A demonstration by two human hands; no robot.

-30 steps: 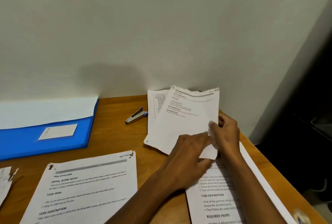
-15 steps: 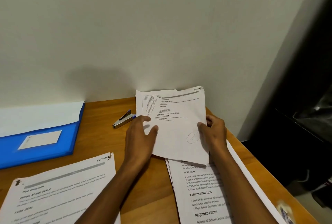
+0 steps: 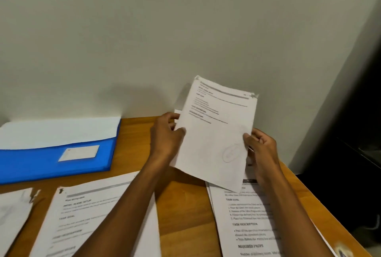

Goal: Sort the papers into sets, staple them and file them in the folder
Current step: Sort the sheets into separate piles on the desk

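A set of printed papers (image 3: 216, 130) is held tilted above the desk (image 3: 185, 205), between both hands. The left hand (image 3: 165, 133) pinches its left edge, thumb on the front; the right hand (image 3: 259, 145) grips its right edge, fingers curled round it. Left of the held set lies the blue folder (image 3: 55, 157) with white sheets in it. Below the set, more printed sheets (image 3: 247, 225) lie flat on the desk.

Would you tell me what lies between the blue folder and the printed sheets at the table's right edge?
In the head view, between the blue folder and the right-hand sheets lie bare wood, the left hand and the lifted papers it grips.
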